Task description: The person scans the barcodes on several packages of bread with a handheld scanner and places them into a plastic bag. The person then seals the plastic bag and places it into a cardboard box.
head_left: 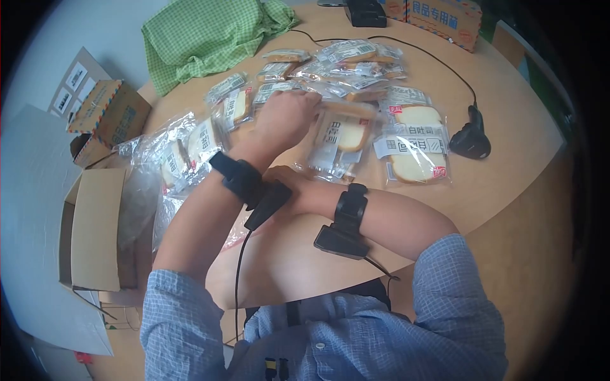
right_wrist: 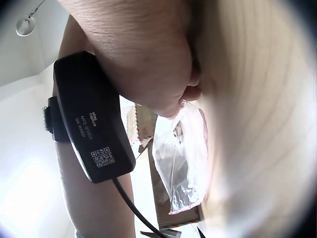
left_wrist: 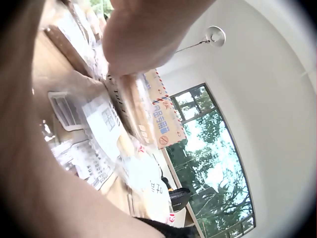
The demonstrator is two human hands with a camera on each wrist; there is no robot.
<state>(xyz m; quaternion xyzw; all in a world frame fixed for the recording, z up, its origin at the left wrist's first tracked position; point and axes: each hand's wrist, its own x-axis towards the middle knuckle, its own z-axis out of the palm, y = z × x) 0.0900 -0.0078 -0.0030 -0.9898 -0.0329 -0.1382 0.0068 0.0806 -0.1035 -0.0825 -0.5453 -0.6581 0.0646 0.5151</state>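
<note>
My left hand (head_left: pixel 289 124), fingers bent, grips the edge of a clear bread packet (head_left: pixel 349 111), blurred in the head view. In the left wrist view the same hand (left_wrist: pixel 148 39) is above the packet (left_wrist: pixel 133 101), its fingertips hidden. Crossed beneath my left forearm, my right hand (head_left: pixel 283 181) is mostly covered. The right wrist view has that hand (right_wrist: pixel 143 59) low at the wooden surface, its curled fingers pinching a clear plastic bag (right_wrist: pixel 181 156) with a pink edge. Beside the left hand's packet lies a packet of bread slices (head_left: pixel 416 143).
Several bread packets (head_left: pixel 362 54) are piled at the back, and others (head_left: pixel 203 136) lie on plastic at left. A scanner (head_left: pixel 470 136) with a cable is at right. Around them are an open carton (head_left: pixel 98 228), another box (head_left: pixel 117 114), a green checked cloth (head_left: pixel 190 41) and back boxes (head_left: pixel 445 22).
</note>
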